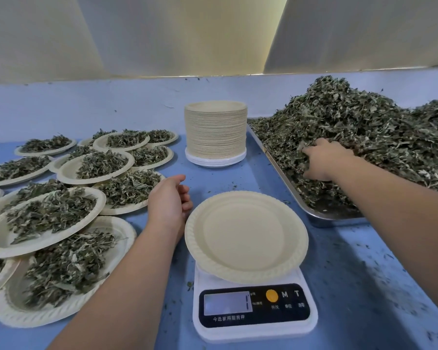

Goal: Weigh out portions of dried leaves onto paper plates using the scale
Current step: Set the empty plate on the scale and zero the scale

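Right hand [321, 160] is dug into the big heap of dried leaves [369, 122] on the steel tray [321, 216] at the right of frame, fingers curled round a clump. Left hand [168, 198] hangs loosely curled, holding nothing, just beside the bare paper plate [245, 236] sitting on the white kitchen scale [253, 327] at bottom centre. The scale's panel reads M, T and 今选家用厨房秤. Plate stack [215, 132] sits behind, and filled plates [51, 215] are spread out at left on the blue tabletop [364, 274].

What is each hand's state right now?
Left hand: open, loosely curled, holding nothing.
Right hand: fingers curled into the dried leaves, gripping a handful.
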### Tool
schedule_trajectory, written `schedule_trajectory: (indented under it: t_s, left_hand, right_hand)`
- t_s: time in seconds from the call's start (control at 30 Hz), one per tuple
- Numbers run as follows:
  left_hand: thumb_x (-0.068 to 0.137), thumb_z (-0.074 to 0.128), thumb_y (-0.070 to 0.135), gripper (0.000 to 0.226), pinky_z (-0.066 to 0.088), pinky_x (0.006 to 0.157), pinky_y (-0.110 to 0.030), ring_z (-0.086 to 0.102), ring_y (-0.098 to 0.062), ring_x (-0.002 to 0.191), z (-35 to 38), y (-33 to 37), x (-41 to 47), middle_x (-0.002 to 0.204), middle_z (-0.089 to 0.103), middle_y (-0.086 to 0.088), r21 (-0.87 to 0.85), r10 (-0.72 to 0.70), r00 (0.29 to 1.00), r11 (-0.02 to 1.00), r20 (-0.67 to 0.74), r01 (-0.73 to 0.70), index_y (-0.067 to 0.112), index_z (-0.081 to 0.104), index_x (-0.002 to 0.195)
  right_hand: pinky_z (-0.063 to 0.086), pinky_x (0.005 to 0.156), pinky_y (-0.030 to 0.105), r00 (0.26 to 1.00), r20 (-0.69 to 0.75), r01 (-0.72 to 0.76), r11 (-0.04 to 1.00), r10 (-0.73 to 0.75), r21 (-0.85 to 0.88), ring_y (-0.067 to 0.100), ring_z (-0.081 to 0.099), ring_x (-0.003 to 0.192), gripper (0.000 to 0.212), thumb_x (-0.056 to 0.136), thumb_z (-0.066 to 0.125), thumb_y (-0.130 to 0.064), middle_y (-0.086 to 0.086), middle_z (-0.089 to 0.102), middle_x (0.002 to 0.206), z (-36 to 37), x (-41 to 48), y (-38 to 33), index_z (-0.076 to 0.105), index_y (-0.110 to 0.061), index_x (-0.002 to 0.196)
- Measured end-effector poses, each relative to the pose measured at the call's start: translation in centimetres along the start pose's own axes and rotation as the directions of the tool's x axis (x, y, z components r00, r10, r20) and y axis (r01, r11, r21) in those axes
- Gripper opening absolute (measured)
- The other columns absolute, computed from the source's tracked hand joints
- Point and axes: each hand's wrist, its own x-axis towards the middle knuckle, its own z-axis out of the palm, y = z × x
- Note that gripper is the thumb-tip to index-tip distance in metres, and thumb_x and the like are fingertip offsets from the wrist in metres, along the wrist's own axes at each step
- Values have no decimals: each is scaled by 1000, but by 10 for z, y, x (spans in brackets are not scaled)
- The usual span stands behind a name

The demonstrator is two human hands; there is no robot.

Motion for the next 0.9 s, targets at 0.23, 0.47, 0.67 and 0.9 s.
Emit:
schedule_trajectory:
  t_s: [0.23, 0.47, 0.67, 0.9]
  left_hand:
    - [91, 52, 9, 14, 24, 35, -19, 37, -8, 39, 0, 1, -2, 55, 49, 2, -9, 5, 1000, 1000, 14, -5, 9, 62, 100]
    - [91, 52, 8, 13, 25, 35, -19, 37, -8, 42, 0, 1, -5, 56, 48, 1, -6, 14, 1000, 1000, 13, -14, 9, 62, 99]
    - [92, 51, 8, 13, 25, 35, -19, 36, -9, 44, 0, 1, -3, 61, 47, 0, 7, 7, 1000, 1000, 17, -7, 9, 62, 99]
    - [92, 52, 9, 15, 24, 35, -18, 36, -8, 43, 2, 1, -3, 63, 47, -1, 26, 7, 1000, 1000, 8, -7, 8, 62, 103]
  right_hand:
    - [49, 81, 30, 986, -32, 163, 983, -167, -83, 27, 58, 104, 43, 85, 48, -5, 8, 61, 120, 4, -18, 2, 61, -18, 123]
    - [34, 52, 17, 950, -211, 292, 893, -230, 343, -1, 48, 58, 25, 75, 72, -13, -4, 62, 93, -2, -44, 12, 73, -28, 95]
    - [37, 61, 25, 949, -178, 306, 888, -258, 343, 2, 49, 64, 20, 78, 71, -35, -6, 61, 92, 0, -64, 13, 70, -31, 98]
    - [44, 75, 28, 897, -405, 353, 841, -179, 409, 13, 54, 81, 18, 87, 62, -31, -5, 59, 96, 9, -103, 10, 67, -23, 102]
